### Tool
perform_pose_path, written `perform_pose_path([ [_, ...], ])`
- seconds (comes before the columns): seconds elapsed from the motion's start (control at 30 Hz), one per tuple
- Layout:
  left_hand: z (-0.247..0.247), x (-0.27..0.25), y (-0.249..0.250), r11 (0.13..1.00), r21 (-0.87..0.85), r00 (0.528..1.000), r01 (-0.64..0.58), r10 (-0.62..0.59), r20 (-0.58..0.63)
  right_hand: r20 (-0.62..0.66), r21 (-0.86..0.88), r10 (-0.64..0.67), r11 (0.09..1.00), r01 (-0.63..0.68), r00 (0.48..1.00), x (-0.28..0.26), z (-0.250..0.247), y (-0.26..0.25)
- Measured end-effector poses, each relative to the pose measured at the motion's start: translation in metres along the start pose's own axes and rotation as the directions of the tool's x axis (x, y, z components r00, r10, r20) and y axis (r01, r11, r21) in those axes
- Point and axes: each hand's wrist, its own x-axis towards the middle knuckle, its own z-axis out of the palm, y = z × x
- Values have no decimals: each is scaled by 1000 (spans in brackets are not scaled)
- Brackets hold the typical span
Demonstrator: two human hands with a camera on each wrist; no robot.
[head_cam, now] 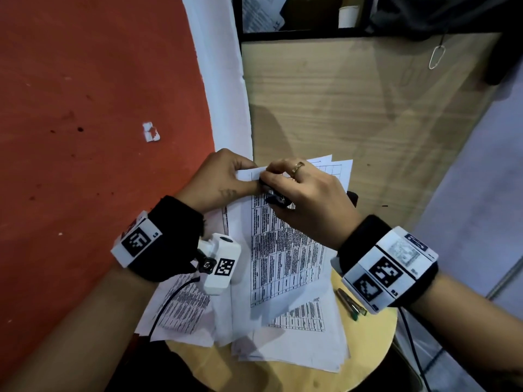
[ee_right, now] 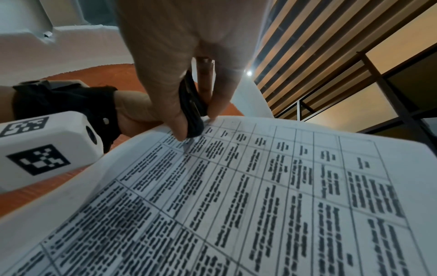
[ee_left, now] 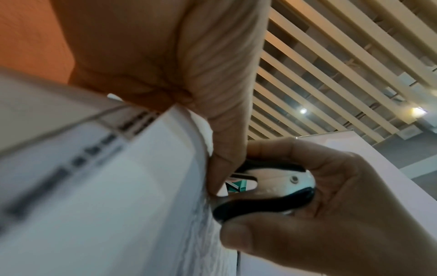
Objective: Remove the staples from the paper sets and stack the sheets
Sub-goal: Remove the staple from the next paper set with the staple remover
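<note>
A printed paper set [head_cam: 283, 256] with a table of dark text is lifted above the round wooden stool [head_cam: 370, 335]. My left hand [head_cam: 226, 176] pinches its folded top corner [head_cam: 249, 174] between thumb and fingers. My right hand [head_cam: 300, 190] grips a black and chrome staple remover [ee_left: 264, 188], its metal claws set against the paper at that corner. In the right wrist view the staple remover [ee_right: 191, 112] points down at the top row of the paper set [ee_right: 260, 196]. The staple itself is hidden.
More printed sheets [head_cam: 291, 343] lie spread on the stool under the lifted set. A green-tipped pen [head_cam: 351, 304] lies at the stool's right side. A wooden cabinet panel [head_cam: 353, 108] stands behind, an orange wall [head_cam: 85, 108] on the left.
</note>
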Motion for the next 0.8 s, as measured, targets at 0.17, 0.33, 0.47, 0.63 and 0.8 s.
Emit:
perform_pose_path([
  [0.17, -1, -5, 4, 1000, 6, 1000, 17, -17, -13, -5, -9, -13, 1000, 13, 1000, 3, 1, -1],
  [0.33, 1, -7, 6, 999, 32, 998, -5, 7, -62, -7, -39, -13, 999, 12, 1000, 5, 4, -2],
  [0.47, 3, -9, 7, 999, 43, 996, -19, 22, -81, -12, -9, -18, 1000, 18, 1000, 5, 7, 0],
  [0.63, 1, -10, 6, 1000, -22, 1000, 3, -4, -26, -18, 4, -36, 999, 36, 999, 6, 5, 3],
  [0.8, 0, -10, 4, 998, -53, 1000, 16, -16, 4, -7, 17, -67, 998, 68, 998, 6, 7, 7],
])
